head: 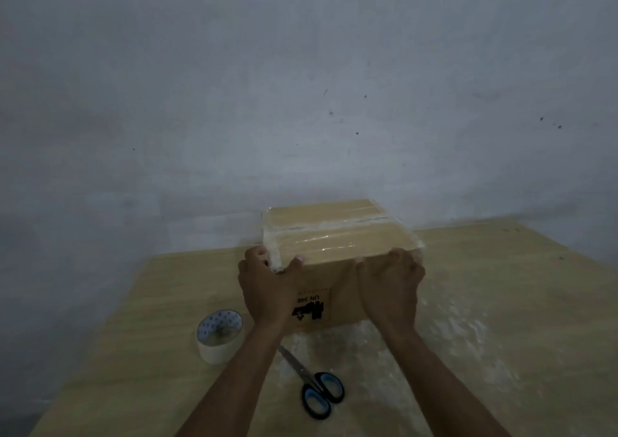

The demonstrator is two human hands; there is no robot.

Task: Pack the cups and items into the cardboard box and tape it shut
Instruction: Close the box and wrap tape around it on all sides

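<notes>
Left hand (267, 289) and right hand (389, 286) clasped the cardboard box (334, 272) at its near corners, where tape ends (272, 257) probably needed firm smoothing

Dim room: a bare grey-blue wall (301, 85) with dark specks behind a pale wooden table (501, 286)

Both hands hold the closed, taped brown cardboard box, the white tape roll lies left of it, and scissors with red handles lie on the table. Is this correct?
One detail is wrong: in the head view the metal scissors have black handles with blue inner rims, not red. Everything else stands as you wrote.
</notes>
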